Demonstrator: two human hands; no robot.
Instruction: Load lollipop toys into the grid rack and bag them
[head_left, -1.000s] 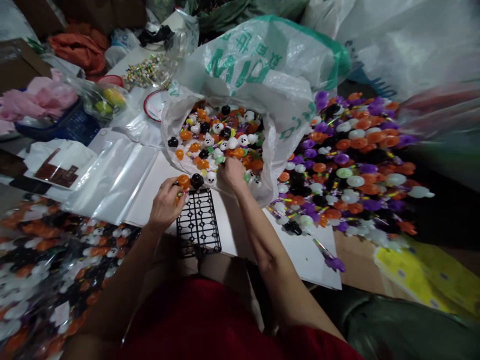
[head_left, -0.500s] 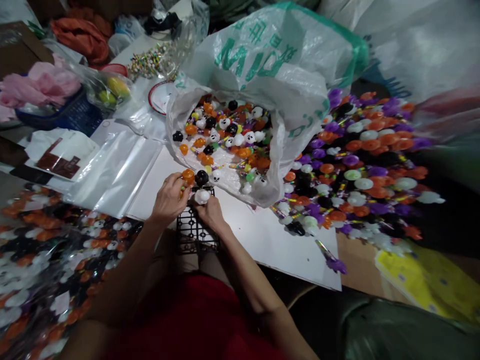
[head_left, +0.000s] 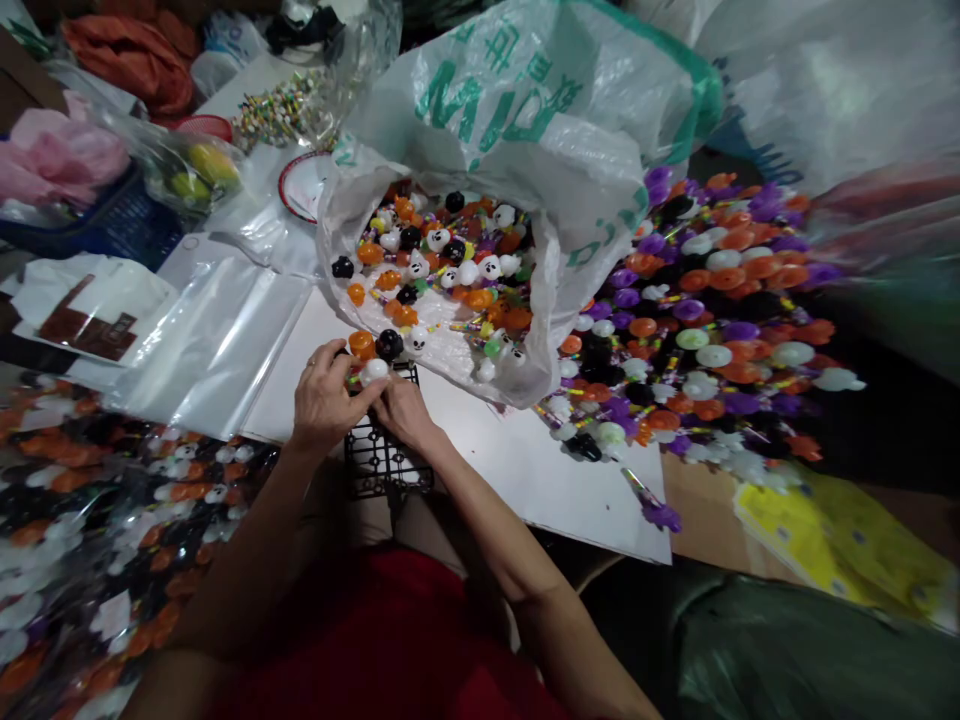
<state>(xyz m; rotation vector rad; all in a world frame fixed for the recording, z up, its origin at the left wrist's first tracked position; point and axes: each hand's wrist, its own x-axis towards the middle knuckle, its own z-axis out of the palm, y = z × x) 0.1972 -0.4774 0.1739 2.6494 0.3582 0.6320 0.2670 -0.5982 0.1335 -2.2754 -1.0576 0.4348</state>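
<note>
My left hand (head_left: 324, 402) is closed around a few thin sticks with Halloween-shaped tops, whose lower parts the fingers hide. Among those tops are an orange one (head_left: 362, 345) and a white one (head_left: 375, 373); a black top (head_left: 389, 344) is right beside them. My right hand (head_left: 406, 412) meets the left thumb just under the white top, its fingers bent and closed on the sticks, fingertips partly hidden. Below both hands is a black grid rack (head_left: 386, 465). Just beyond them, an open white plastic bag (head_left: 551, 330) holds many similar sticks with orange, black and white tops.
A large pile of topped sticks (head_left: 690, 340) lies on the right, one purple-topped stick (head_left: 660, 515) apart from it. Clear plastic sleeves (head_left: 217, 350) lie left on the white board (head_left: 592, 500). Bagged topped pieces (head_left: 150, 530) fill the lower left. A blue basket (head_left: 112, 225) stands farther back.
The white-topped stick has moved left from my right hand to beside the orange and black tops at my left hand. My right hand has followed, and the view has shifted slightly.
</note>
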